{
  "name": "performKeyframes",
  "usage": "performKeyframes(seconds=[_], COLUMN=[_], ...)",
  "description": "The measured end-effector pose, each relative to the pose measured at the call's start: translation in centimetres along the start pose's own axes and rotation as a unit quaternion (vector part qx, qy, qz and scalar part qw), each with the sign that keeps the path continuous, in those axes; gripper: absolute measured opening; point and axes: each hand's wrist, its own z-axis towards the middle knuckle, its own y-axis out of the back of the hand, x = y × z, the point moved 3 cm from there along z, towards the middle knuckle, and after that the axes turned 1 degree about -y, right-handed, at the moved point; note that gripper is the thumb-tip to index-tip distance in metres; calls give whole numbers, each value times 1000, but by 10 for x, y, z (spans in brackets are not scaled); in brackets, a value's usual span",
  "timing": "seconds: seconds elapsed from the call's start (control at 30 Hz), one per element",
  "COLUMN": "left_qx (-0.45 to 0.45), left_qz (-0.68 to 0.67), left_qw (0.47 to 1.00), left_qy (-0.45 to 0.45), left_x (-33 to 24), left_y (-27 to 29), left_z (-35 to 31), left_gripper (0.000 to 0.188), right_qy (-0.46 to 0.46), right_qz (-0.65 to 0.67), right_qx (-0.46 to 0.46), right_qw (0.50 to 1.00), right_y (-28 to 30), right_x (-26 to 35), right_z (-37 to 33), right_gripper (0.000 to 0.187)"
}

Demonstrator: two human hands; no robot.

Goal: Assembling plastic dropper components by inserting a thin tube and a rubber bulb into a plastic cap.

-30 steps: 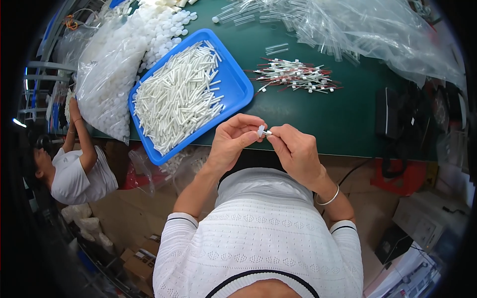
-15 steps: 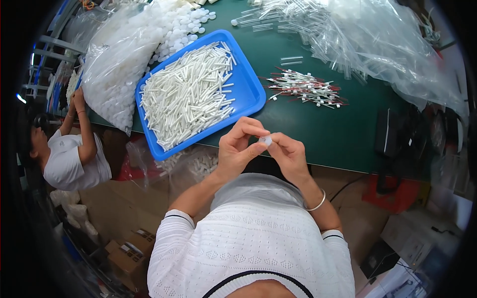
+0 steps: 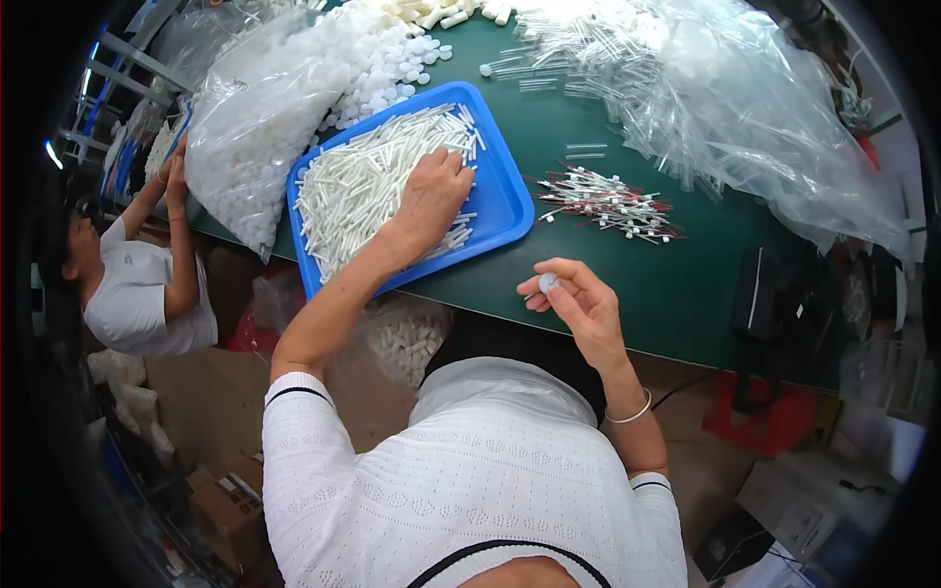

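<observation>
My left hand (image 3: 433, 196) reaches down into the blue tray (image 3: 512, 211), its fingers bunched together over the heap of short white sticks (image 3: 343, 196). Its fingertips are hidden, so whatever they pinch does not show. Near the front edge of the table, my right hand (image 3: 584, 306) is raised and closed. Between its thumb and fingers sits a small round translucent white cap (image 3: 547, 282).
Right of the tray lies a pile of thin red-and-white pieces (image 3: 613, 204). Clear tubes (image 3: 647, 118) and a plastic bag (image 3: 774, 127) spread behind it. A bag of white caps (image 3: 250, 147) stands at the left, beside another person (image 3: 147, 284). A black box (image 3: 757, 294) is at right.
My left hand has left the cap and moved away to the left, into the tray. My right hand keeps the cap and has shifted slightly right.
</observation>
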Motion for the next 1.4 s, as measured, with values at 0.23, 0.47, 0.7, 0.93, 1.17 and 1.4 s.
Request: performKeyframes(seconds=[0.23, 0.47, 0.7, 0.93, 1.17, 1.4], left_qx=[19, 13, -57, -46, 101, -169], left_qz=[-508, -726, -622, -491, -599, -175], left_qw=[852, 659, 767, 869, 793, 959], left_qy=[120, 199, 148, 49, 46, 143], left_x=[-52, -90, -89, -82, -64, 142], left_y=[35, 11, 26, 50, 51, -57], left_z=[-8, -32, -31, -21, 8, 172], left_gripper=[14, 17, 11, 8, 31, 14], right_qy=[192, 210, 159, 114, 17, 29], right_qz=[27, 55, 32, -265, -41, 84], right_qx=[-115, -98, -94, -124, -47, -157], right_qw=[974, 971, 982, 949, 998, 984], right_y=[17, 14, 5, 18, 26, 65], right_x=[22, 28, 20, 24, 22, 32], right_z=[2, 1, -1, 3, 20, 22], right_gripper=[30, 31, 30, 17, 23, 31])
